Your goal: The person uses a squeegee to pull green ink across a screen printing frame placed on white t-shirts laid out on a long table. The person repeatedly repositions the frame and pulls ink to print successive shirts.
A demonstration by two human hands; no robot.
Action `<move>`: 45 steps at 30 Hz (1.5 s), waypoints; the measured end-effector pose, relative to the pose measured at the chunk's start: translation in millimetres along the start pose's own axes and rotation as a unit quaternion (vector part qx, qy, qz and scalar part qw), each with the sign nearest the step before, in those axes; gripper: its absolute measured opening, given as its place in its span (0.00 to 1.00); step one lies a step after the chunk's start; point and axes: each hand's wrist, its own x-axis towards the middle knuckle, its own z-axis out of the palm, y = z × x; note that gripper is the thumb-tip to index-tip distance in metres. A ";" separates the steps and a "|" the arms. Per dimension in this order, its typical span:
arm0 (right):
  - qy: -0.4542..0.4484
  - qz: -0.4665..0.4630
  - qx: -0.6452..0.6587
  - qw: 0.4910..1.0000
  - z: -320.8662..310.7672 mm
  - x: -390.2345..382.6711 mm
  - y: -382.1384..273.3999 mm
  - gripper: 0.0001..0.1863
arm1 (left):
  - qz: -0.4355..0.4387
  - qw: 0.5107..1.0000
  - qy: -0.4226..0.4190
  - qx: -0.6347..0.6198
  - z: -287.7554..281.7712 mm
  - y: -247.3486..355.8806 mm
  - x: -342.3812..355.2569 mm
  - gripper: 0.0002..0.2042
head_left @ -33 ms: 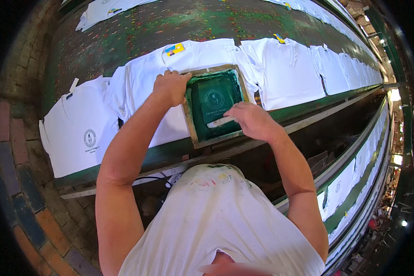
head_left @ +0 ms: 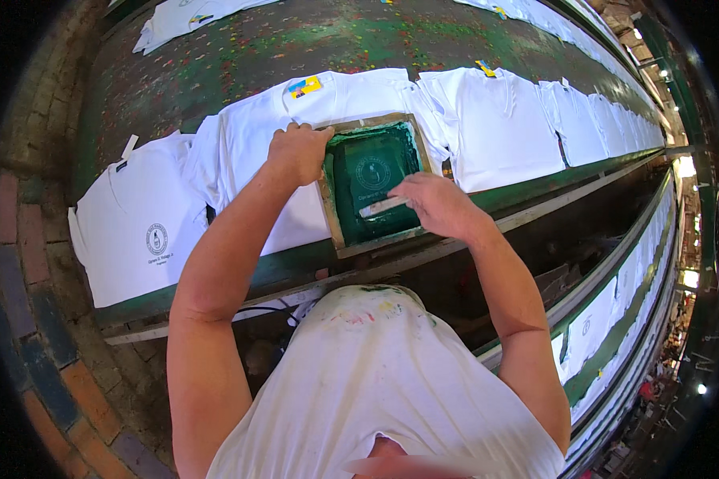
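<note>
A wooden-framed printing screen (head_left: 339,227) with green mesh lies on a white T-shirt (head_left: 252,120). My left hand (head_left: 297,153) is closed over its far left corner, thumb along the frame. Inside the frame, my right hand (head_left: 438,203) grips a pale, narrow squeegee (head_left: 385,207), its blade resting on the mesh just below a round emblem with lettering. Dark green ink lines the inner edges of the screen. To the left lies another white T-shirt (head_left: 140,231) bearing a dark round print.
More white T-shirts (head_left: 495,128) run along the long green table (head_left: 176,88) to the right. A rail (head_left: 423,254) follows its near edge. Another table with shirts (head_left: 595,327) stands at the lower right, past a dark gap. Brick paving (head_left: 48,335) lies at the left.
The squeegee and my right hand have shifted very slightly away from me, toward the emblem. My left hand and the screen stay in place.
</note>
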 end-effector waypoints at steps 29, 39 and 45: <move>0.023 -0.211 0.050 0.976 11.9 -12.3 66.2 0.19 | -0.094 0.994 0.042 -0.046 11.7 10.5 8.6 0.48; 0.125 -0.150 -0.011 0.981 -0.1 77.4 99.6 0.27 | -0.099 0.992 0.049 -0.059 6.5 16.0 8.1 0.50; 0.092 -0.178 -0.029 0.979 20.9 3.5 58.6 0.27 | -0.099 0.990 0.051 -0.082 6.8 12.9 7.3 0.49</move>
